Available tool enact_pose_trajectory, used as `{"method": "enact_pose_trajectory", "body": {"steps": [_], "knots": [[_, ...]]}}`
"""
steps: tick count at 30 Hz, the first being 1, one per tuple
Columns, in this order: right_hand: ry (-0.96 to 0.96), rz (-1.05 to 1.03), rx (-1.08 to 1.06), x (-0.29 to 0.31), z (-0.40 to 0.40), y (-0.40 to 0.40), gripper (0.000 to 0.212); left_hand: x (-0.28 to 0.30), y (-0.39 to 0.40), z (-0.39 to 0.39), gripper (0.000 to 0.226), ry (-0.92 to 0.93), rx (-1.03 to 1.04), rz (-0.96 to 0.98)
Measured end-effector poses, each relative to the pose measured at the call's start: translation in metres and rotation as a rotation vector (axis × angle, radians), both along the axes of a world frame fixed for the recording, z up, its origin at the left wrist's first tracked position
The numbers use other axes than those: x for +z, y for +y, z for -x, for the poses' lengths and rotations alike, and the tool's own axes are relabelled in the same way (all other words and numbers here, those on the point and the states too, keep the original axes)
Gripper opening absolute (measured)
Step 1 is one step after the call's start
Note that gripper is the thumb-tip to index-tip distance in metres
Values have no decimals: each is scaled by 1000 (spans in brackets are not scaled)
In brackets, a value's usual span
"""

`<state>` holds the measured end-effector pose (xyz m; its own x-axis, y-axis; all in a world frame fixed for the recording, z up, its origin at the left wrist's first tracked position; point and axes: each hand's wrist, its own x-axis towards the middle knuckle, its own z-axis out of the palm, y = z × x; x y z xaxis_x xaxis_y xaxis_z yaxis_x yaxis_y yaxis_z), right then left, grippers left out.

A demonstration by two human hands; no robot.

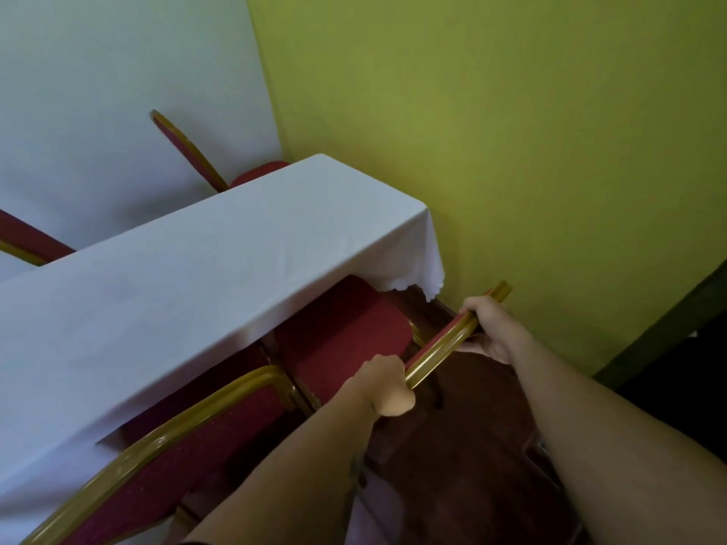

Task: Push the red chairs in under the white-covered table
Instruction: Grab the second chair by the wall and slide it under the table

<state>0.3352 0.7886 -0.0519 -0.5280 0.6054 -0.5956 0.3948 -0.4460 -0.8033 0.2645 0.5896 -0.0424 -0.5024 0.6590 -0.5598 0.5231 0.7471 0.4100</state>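
Note:
A long table under a white cloth runs from lower left to the green wall. Directly in front of me is a red chair with a gold frame, its seat partly under the cloth's edge. My left hand grips the lower end of its gold top rail. My right hand grips the same rail higher up, near the wall. A second red chair stands to the left, its seat under the table.
The green wall stands close on the right, almost touching the held chair. Two more red chair backs show beyond the table's far side, against a white wall. A dark strip runs along the wall's base.

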Motion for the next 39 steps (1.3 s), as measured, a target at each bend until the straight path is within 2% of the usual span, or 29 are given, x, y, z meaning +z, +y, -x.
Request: {"method": "enact_pose_trajectory", "body": {"steps": [5, 8, 14, 23, 27, 39], "knots": [[21, 11, -9, -1, 27, 4, 6, -2, 5, 30, 41, -12, -31, 28], [18, 12, -11, -1, 47, 4, 4, -4, 6, 51, 34, -11, -29, 38], [49, 1, -52, -4, 81, 2, 18, -9, 8, 87, 24, 10, -42, 42], [53, -28, -99, -5, 118, 1, 18, -14, 11, 125, 23, 20, -39, 25], [64, -31, -108, -7, 131, 6, 20, -20, 15, 138, 32, 24, -24, 6], [15, -58, -140, -13, 144, 12, 27, -29, 19, 149, 39, 34, 6, -20]]}}
